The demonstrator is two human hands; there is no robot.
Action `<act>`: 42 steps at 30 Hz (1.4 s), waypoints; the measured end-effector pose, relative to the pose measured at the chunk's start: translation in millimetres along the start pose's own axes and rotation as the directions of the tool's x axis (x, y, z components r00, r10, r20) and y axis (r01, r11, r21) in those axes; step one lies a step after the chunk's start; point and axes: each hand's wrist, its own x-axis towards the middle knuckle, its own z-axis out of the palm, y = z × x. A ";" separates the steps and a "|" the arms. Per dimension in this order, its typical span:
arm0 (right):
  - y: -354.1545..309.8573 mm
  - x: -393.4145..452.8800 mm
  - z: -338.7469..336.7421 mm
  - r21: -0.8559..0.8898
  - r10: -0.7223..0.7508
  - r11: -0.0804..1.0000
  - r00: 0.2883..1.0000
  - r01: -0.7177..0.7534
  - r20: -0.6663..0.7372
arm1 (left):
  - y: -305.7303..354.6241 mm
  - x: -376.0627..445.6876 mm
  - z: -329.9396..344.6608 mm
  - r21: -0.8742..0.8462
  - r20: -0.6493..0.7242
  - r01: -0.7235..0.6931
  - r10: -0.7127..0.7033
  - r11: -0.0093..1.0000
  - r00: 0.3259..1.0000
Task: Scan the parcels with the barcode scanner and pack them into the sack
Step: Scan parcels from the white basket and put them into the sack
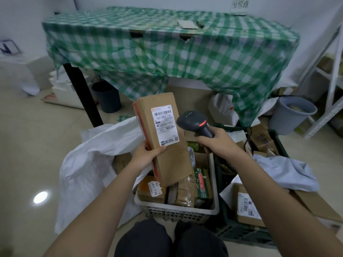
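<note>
Left hand [146,153] grips long brown cardboard parcel [163,138] w/ red tape edge, held upright over grey plastic crate [176,210]; white label reads "507-PB02 T70". Right hand [217,141] grasps dark barcode scanner [194,123], red light on, just right of label. White woven sack [89,164] lies open at left.

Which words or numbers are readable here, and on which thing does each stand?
"507-PB02 T70": label of the box in the left hand.
"PB02": same label, lower.
"55-27207": sticker on a crate parcel.
"83": green box.
Wall sign, small print, right box label: unreadable.
</note>
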 end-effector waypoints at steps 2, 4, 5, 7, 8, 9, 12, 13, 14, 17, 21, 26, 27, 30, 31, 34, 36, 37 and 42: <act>-3.6 -1.1 -4.5 0.105 0.052 0.993 0.998 -0.054 0.020 | 1.1 1.3 3.6 -0.007 -0.009 -0.021 0.021 1.000 1.000; -5.3 -3.1 -8.5 0.170 0.096 0.980 0.994 -0.104 0.055 | 3.5 1.3 6.7 -0.040 -0.007 -0.023 0.023 0.999 1.000; -5.8 -3.8 -9.5 0.204 0.111 0.971 0.992 -0.121 0.061 | 3.5 1.8 8.1 -0.056 -0.004 -0.022 0.022 0.998 1.000; -5.2 -5.1 -11.0 0.256 0.127 0.956 0.990 -0.140 0.069 | 4.3 2.8 10.1 -0.071 -0.009 -0.013 0.012 0.997 1.000; -5.3 -6.2 -11.1 0.267 0.124 0.953 0.989 -0.141 0.078 | 5.0 3.6 10.5 -0.070 -0.014 -0.011 0.010 0.997 1.000; -5.2 -7.1 -11.1 0.269 0.118 0.953 0.989 -0.138 0.088 | 4.9 5.3 10.4 -0.066 -0.017 -0.013 0.012 0.998 1.000; -6.8 -8.2 -10.2 0.265 0.111 0.956 0.990 -0.129 0.082 | 5.2 8.3 8.6 -0.017 -0.018 -0.028 0.028 0.999 0.999; -7.4 -8.7 -10.5 0.260 0.112 0.957 0.991 -0.128 0.077 | 4.6 9.0 7.4 -0.004 -0.020 -0.032 0.032 0.999 0.999; -7.8 -9.2 -11.1 0.248 0.110 0.960 0.991 -0.126 0.077 | 4.2 9.4 6.4 0.002 -0.021 -0.033 0.033 0.999 0.999; -9.4 -11.6 -11.8 0.161 0.097 0.981 0.994 -0.105 0.052 | 3.8 6.0 2.3 0.007 -0.013 -0.044 0.044 0.999 0.999; -3.3 -5.1 -3.4 0.223 0.075 0.974 0.984 -0.037 -0.164 | 5.4 -4.8 -13.7 -0.004 -0.042 -0.097 0.097 0.995 0.994; -4.5 6.4 20.8 0.220 0.105 0.974 0.967 -0.053 -0.231 | 19.7 -29.0 -56.7 -0.057 -0.149 -0.190 0.180 0.980 0.972; -6.4 9.4 28.1 0.197 0.096 0.979 0.968 -0.049 -0.234 | 22.3 -34.1 -68.7 -0.018 -0.173 -0.205 0.199 0.979 0.965; -14.1 18.8 51.4 0.119 0.069 0.992 0.975 -0.044 -0.213 | 27.9 -50.0 -106.3 0.096 -0.237 -0.250 0.266 0.964 0.934; -16.2 21.9 58.9 0.090 0.061 0.995 0.979 -0.045 -0.195 | 27.1 -53.3 -119.4 0.135 -0.258 -0.249 0.277 0.959 0.926; -14.8 35.2 81.0 0.021 0.056 0.998 0.988 -0.054 -0.141 | 17.0 -57.9 -154.4 0.319 -0.298 -0.183 0.282 0.930 0.912; -9.5 45.4 96.5 0.037 0.093 0.995 0.987 -0.089 -0.130 | 3.6 -57.6 -170.3 0.501 -0.287 -0.090 0.263 0.861 0.921; -5.3 51.3 103.8 0.049 0.114 0.993 0.983 -0.108 -0.141 | -4.6 -56.7 -174.1 0.588 -0.269 -0.046 0.249 0.807 0.930; 24.1 82.0 127.0 0.099 0.174 0.983 0.940 -0.151 -0.294 | -49.3 -31.3 -174.2 0.812 -0.208 0.026 0.247 0.584 0.946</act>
